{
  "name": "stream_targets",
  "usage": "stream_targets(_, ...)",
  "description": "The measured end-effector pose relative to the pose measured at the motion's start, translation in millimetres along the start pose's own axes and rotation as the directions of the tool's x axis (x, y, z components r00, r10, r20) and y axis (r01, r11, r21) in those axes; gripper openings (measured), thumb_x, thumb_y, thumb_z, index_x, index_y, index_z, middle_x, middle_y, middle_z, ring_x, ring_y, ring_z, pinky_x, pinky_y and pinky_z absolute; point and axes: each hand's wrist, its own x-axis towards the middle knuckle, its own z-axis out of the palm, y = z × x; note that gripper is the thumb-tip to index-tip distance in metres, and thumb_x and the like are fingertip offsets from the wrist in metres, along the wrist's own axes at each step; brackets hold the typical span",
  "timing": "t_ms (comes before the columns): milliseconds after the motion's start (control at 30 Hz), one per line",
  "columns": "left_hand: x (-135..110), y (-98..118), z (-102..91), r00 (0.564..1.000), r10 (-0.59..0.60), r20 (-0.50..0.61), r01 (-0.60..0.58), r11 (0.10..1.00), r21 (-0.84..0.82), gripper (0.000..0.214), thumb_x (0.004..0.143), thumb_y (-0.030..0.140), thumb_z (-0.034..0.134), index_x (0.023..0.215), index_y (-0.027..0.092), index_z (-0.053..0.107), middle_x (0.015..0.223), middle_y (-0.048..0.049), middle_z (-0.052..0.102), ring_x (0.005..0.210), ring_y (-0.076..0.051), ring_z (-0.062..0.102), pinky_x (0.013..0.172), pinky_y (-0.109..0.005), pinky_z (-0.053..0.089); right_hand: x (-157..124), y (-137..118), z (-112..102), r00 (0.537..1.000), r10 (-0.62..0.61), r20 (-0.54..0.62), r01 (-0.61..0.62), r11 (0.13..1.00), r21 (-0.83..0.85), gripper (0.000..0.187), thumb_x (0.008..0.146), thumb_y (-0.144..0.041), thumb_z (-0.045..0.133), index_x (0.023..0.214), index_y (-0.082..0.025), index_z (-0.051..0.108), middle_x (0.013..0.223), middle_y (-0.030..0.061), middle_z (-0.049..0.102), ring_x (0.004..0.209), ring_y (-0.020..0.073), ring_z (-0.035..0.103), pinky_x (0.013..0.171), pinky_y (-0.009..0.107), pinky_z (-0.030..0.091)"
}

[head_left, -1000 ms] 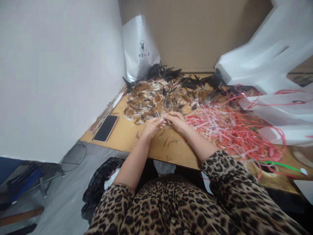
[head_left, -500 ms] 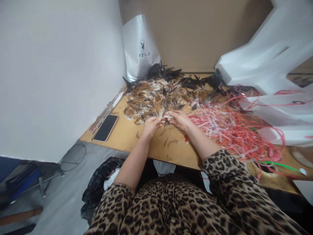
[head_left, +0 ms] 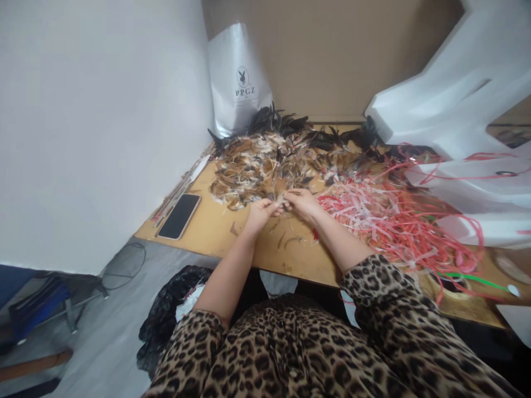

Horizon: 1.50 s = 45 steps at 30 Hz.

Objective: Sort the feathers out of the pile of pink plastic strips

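My left hand (head_left: 262, 214) is closed in a pinch above the wooden table (head_left: 224, 232), right at the front of a pile of brown and white feathers (head_left: 244, 166). Pinched in its fingertips is a pale feather (head_left: 281, 197) whose tip points toward the pile. Meeting it from the right, my right hand (head_left: 302, 202) has its thumb and fingers pressed together on the same feather's base. The fingertips of both hands nearly touch, and they partly hide what is between them. Beside my right wrist lies a tangle of pink and white ribbon strips (head_left: 373, 210).
A phone (head_left: 180, 216) lies at the table's left. Black feathers (head_left: 274, 119) lie behind the brown ones, before a silver bag (head_left: 239, 83). White foam pieces (head_left: 440, 88) stand at the right. A black plastic bag (head_left: 166, 315) sits below the table's front edge.
My hands have drawn closer together, and my right fingers have closed in over the feather's base. The pale feather stands out less above my fingertips. The surroundings look the same.
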Motion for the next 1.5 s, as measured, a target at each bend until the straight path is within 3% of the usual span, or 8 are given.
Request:
stream_targets(100, 0, 3, -5.4, 0.994, -0.091, 0.059, 0.103, 0.966, -0.238, 0.007, 0.068, 0.015, 0.066, 0.072, 0.009, 0.064, 0.068, -0.0039, 0.065, 0.057, -0.005, 0.058, 0.059, -0.016, 0.046, -1, -7, -2, 0.986, 0.103, 0.133, -0.13, 0.967, 0.217, 0.025, 0.061, -0.032, 0.071, 0.075, -0.012, 0.063, 0.058, -0.0015, 0.056, 0.046, 0.0026, 0.043, 0.041, 0.015, 0.033)
stream_targets(233, 1, 10, -9.7, 0.968, -0.234, 0.091, 0.249, 0.849, -0.466, 0.01, 0.075, 0.006, 0.055, 0.076, 0.011, 0.064, 0.071, -0.0025, 0.063, 0.061, -0.001, 0.057, 0.058, -0.008, 0.045, -4, -13, -6, 0.954, 0.103, 0.282, -0.192, 0.931, 0.311, 0.03, 0.062, -0.028, 0.071, 0.088, -0.014, 0.065, 0.069, -0.0004, 0.058, 0.052, 0.0026, 0.044, 0.044, 0.015, 0.034)
stream_targets(467, -4, 18, -6.8, 0.943, -0.314, 0.109, 0.322, 0.777, -0.541, 0.016, 0.081, 0.007, 0.048, 0.075, 0.011, 0.062, 0.071, -0.0033, 0.059, 0.058, 0.0, 0.055, 0.053, -0.005, 0.046, -2, -3, -3, 0.986, 0.025, 0.168, -0.062, 0.974, 0.216, 0.031, 0.056, -0.024, 0.074, 0.084, -0.013, 0.065, 0.064, -0.0018, 0.056, 0.05, 0.0031, 0.044, 0.045, 0.017, 0.034)
stream_targets(633, -5, 21, -5.5, 0.943, -0.322, 0.078, 0.317, 0.809, -0.495, 0.014, 0.08, 0.008, 0.05, 0.074, 0.012, 0.062, 0.071, -0.0035, 0.059, 0.057, -0.001, 0.054, 0.054, -0.006, 0.046, -1, -1, 1, 0.998, -0.056, 0.02, 0.055, 0.998, 0.038, 0.029, 0.054, -0.031, 0.074, 0.073, -0.012, 0.064, 0.05, -0.0036, 0.052, 0.042, 0.0039, 0.039, 0.041, 0.019, 0.027)
stream_targets(900, -3, 15, -6.6, 0.941, -0.309, 0.138, 0.336, 0.819, -0.465, 0.014, 0.079, 0.005, 0.05, 0.076, 0.01, 0.062, 0.068, -0.0022, 0.06, 0.055, 0.0, 0.054, 0.05, -0.006, 0.043, -8, -4, 7, 0.992, -0.12, 0.026, 0.123, 0.976, -0.182, 0.031, 0.058, -0.038, 0.071, 0.073, -0.013, 0.062, 0.044, -0.0051, 0.048, 0.039, 0.0042, 0.036, 0.041, 0.02, 0.025)
stream_targets(1033, 0, 7, -7.2, 0.972, -0.215, 0.094, 0.235, 0.909, -0.343, 0.002, 0.072, 0.011, 0.061, 0.071, 0.01, 0.06, 0.067, -0.0016, 0.062, 0.053, -0.001, 0.055, 0.051, -0.009, 0.044, -10, -6, 8, 0.995, -0.098, -0.003, 0.095, 0.978, -0.185, 0.033, 0.056, -0.041, 0.071, 0.068, -0.014, 0.058, 0.04, -0.0062, 0.045, 0.037, 0.0042, 0.033, 0.04, 0.02, 0.023)
stream_targets(1200, 0, 0, -3.5, 0.999, -0.05, 0.018, 0.051, 0.991, -0.12, 0.019, 0.064, 0.026, 0.07, 0.07, 0.009, 0.063, 0.067, -0.0058, 0.066, 0.054, -0.006, 0.058, 0.054, -0.017, 0.045, -10, -6, 7, 0.997, -0.082, -0.003, 0.081, 0.986, -0.145, 0.032, 0.055, -0.04, 0.072, 0.066, -0.014, 0.057, 0.04, -0.0064, 0.044, 0.036, 0.0043, 0.032, 0.039, 0.02, 0.022)
stream_targets(1500, -1, 1, 0.8, 1.0, -0.017, 0.014, 0.017, 1.0, 0.0, 0.022, 0.063, 0.03, 0.069, 0.069, 0.01, 0.063, 0.067, -0.0074, 0.066, 0.054, -0.008, 0.058, 0.055, -0.021, 0.045, -7, -2, 5, 0.997, -0.074, -0.018, 0.07, 0.987, -0.141, 0.03, 0.056, -0.039, 0.072, 0.065, -0.014, 0.057, 0.039, -0.006, 0.045, 0.036, 0.004, 0.033, 0.039, 0.019, 0.023)
